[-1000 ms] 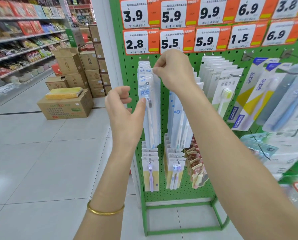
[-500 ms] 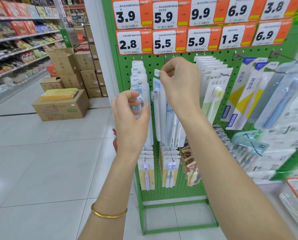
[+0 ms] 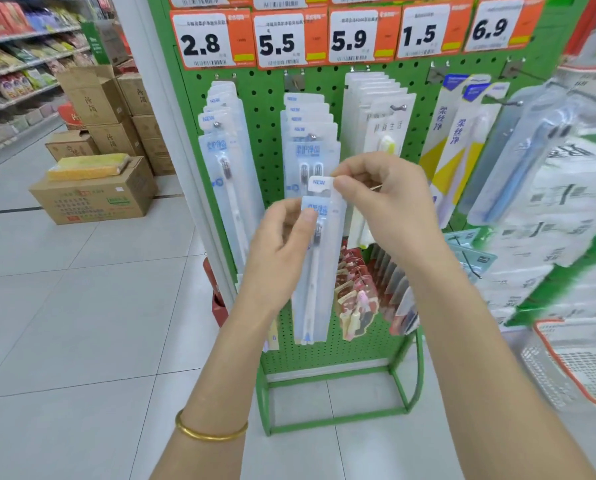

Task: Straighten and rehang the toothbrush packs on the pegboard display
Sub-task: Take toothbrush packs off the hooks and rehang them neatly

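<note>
A clear toothbrush pack [image 3: 319,271] with a white "NEW" tab hangs upright in front of the green pegboard [image 3: 265,109], off its hook. My right hand [image 3: 386,202] pinches the pack's top tab. My left hand [image 3: 282,240] pinches its left edge just below the blue label. Behind it, a row of the same packs [image 3: 310,133] hangs on the middle hook. Another row [image 3: 225,150] hangs on the left hook. To the right hang white packs with a yellow brush [image 3: 383,109].
Price tags [image 3: 282,39] line the top of the board. Blue-and-yellow packs [image 3: 456,140] and paper goods [image 3: 566,202] crowd the right side. Small pink items [image 3: 355,296] hang low. Cardboard boxes [image 3: 92,195] stand on the tiled floor at left. A white basket [image 3: 573,368] sits low right.
Both hands came down from the hooks with one pack, which is now off the board and held lower in front of it. The view has shifted down and closer.
</note>
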A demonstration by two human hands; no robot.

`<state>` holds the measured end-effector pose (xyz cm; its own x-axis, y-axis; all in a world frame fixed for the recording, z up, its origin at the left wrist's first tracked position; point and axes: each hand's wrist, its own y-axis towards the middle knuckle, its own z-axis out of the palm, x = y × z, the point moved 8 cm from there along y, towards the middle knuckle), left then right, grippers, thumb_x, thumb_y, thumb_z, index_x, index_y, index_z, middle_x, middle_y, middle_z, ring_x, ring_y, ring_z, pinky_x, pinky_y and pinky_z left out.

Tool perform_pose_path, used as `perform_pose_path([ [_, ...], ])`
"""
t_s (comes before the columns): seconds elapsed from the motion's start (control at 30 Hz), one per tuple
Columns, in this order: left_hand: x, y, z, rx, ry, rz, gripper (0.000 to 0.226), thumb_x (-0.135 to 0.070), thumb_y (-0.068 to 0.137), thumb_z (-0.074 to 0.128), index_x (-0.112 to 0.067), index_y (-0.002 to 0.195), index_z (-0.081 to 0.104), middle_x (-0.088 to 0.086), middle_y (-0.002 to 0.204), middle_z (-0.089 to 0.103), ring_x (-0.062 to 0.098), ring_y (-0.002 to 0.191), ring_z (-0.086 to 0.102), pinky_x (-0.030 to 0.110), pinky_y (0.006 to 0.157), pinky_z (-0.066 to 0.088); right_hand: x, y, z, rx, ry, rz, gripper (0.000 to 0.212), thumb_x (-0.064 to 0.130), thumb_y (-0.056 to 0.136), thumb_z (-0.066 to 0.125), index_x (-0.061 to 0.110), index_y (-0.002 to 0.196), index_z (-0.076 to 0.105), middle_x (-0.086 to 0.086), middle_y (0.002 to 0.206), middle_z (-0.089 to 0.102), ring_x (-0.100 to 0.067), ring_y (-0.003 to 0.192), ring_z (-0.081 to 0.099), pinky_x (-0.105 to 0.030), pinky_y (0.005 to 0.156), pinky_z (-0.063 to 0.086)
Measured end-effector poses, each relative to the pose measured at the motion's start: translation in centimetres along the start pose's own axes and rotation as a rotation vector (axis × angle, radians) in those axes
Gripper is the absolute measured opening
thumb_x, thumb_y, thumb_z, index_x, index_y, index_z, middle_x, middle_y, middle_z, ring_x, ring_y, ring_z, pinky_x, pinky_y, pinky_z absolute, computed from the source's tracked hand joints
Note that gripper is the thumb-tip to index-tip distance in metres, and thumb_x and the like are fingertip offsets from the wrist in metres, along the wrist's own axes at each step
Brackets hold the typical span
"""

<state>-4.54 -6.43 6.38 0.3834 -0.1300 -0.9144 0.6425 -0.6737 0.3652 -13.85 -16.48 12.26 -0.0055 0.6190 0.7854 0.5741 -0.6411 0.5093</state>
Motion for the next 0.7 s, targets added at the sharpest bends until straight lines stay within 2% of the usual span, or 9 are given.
perform_pose_path([
  [0.07,0.9,-1.0,2.1,0.071,0.044,-0.009,0.024,-0.029,0.100,0.045,-0.011,0.101,0.060,-0.001,0.084,0.059,0.004,0.075,0.054,0.020,0.070,0.043,-2.1,-1.0,-0.7,0.024,0.043,0.062,0.010,0.008,0.087,0.063,0.017,0.083,0.067,0.014,0.071,0.059,0.006,0.062,0.050,-0.007,0.062,0.037],
  [0.17,2.8,-2.5,4.7,0.094,0.029,-0.103,0.026,-0.027,0.099,0.046,-0.008,0.088,0.059,-0.012,0.067,0.051,0.004,0.064,0.046,0.021,0.062,0.039,-5.3,-2.7,-1.6,0.008,0.105,0.153,0.013,0.009,0.087,0.064,0.021,0.083,0.067,0.009,0.075,0.063,0.004,0.065,0.054,-0.009,0.063,0.042],
  [0.23,4.3,-3.3,5.9,0.076,0.035,-0.178,0.028,-0.029,0.100,0.045,-0.007,0.089,0.060,-0.008,0.072,0.053,0.004,0.065,0.047,0.021,0.064,0.038,-7.7,-4.1,-1.9,0.017,0.134,0.224,0.011,0.012,0.089,0.062,0.022,0.092,0.066,0.003,0.084,0.068,-0.002,0.074,0.061,-0.013,0.069,0.048],
  [0.3,6.0,-4.0,6.8,0.030,-0.005,-0.259,0.035,-0.033,0.100,0.044,-0.001,0.094,0.059,0.002,0.080,0.054,0.009,0.071,0.049,0.029,0.068,0.041,-10.5,-6.0,-1.7,0.064,0.149,0.318,0.009,0.015,0.092,0.058,0.020,0.095,0.065,0.003,0.084,0.068,0.001,0.070,0.062,-0.014,0.065,0.049],
  [0.4,7.6,-4.4,7.5,-0.071,-0.080,-0.368,0.034,-0.034,0.100,0.043,-0.008,0.082,0.056,0.002,0.072,0.049,0.010,0.062,0.044,0.027,0.061,0.038,-14.4,-9.4,-0.9,0.217,0.046,0.416,0.019,0.020,0.096,0.052,0.014,0.083,0.065,0.007,0.069,0.059,0.004,0.053,0.050,-0.012,0.048,0.039],
  [0.5,8.9,-4.3,8.1,-0.156,-0.089,-0.431,0.032,-0.034,0.100,0.043,-0.015,0.076,0.050,-0.010,0.060,0.039,0.004,0.050,0.034,0.023,0.053,0.030,-16.4,-11.8,-0.1,0.292,0.034,0.411,0.030,0.019,0.095,0.054,-0.004,0.077,0.058,-0.008,0.067,0.049,-0.005,0.059,0.041,-0.024,0.058,0.035],
  [0.6,10.0,-4.2,9.1,-0.149,-0.089,-0.474,0.036,-0.040,0.101,0.038,-0.024,0.070,0.048,-0.014,0.064,0.044,0.003,0.056,0.040,0.025,0.059,0.033,-17.1,-12.7,0.3,0.274,0.089,0.419,0.036,0.014,0.094,0.056,0.007,0.060,0.044,0.007,0.059,0.034,-0.004,0.055,0.031,-0.021,0.054,0.026],
  [0.63,10.2,-4.4,9.6,-0.131,-0.097,-0.498,0.034,-0.044,0.101,0.035,-0.029,0.072,0.048,-0.015,0.072,0.047,0.001,0.064,0.043,0.023,0.066,0.036,-17.2,-12.8,0.4,0.268,0.106,0.421,0.039,0.013,0.094,0.056,0.012,0.058,0.041,0.009,0.058,0.031,-0.004,0.054,0.030,-0.019,0.053,0.025],
  [0.7,10.7,-4.6,10.2,-0.096,-0.087,-0.531,0.032,-0.049,0.100,0.030,-0.030,0.080,0.046,-0.017,0.078,0.044,-0.004,0.071,0.042,0.017,0.069,0.034,-17.3,-13.0,0.6,0.259,0.135,0.421,0.040,0.013,0.093,0.056,0.010,0.058,0.038,0.006,0.059,0.030,-0.006,0.056,0.028,-0.018,0.052,0.024],
])
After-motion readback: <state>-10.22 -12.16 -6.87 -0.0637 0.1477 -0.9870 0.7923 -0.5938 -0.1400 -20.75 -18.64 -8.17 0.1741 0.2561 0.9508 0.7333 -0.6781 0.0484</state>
